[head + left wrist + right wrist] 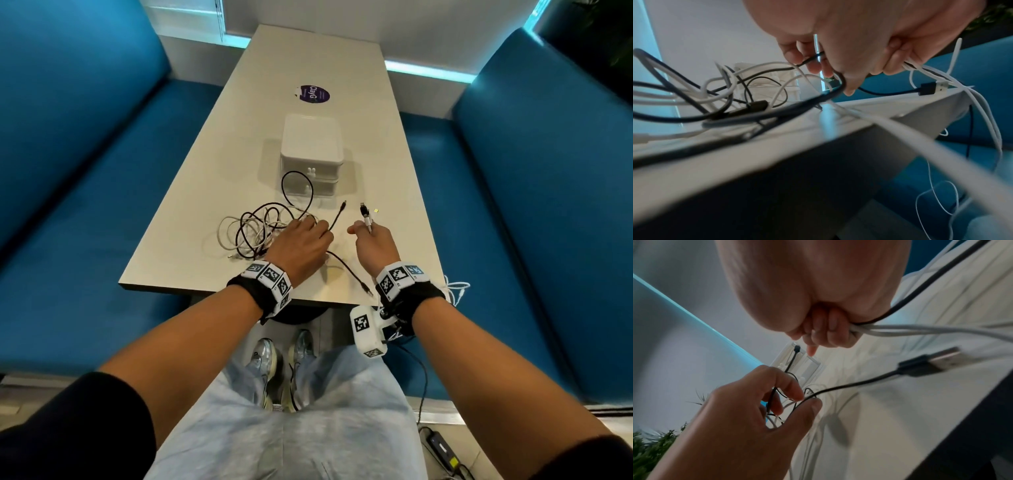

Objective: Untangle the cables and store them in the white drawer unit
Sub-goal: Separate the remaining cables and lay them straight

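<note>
bright even indoor light, cyan glow at far wall, wide-angle edge bending, wrist views blurred

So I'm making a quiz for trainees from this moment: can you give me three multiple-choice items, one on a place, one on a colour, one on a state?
1. Where is the drawer unit?
A. on the table, beyond the cable tangle
B. on the bench
C. on the floor

2. What colours are the cables in the tangle?
A. red and yellow
B. black and white
C. all green

3. What is the right hand doing?
A. lying flat
B. opening a drawer
C. gripping a bunch of cables

Answers: 1 A, the head view shows it past the tangle; 2 B, black and white loops intertwine; 3 C, its fingers curl round several cables.
</note>
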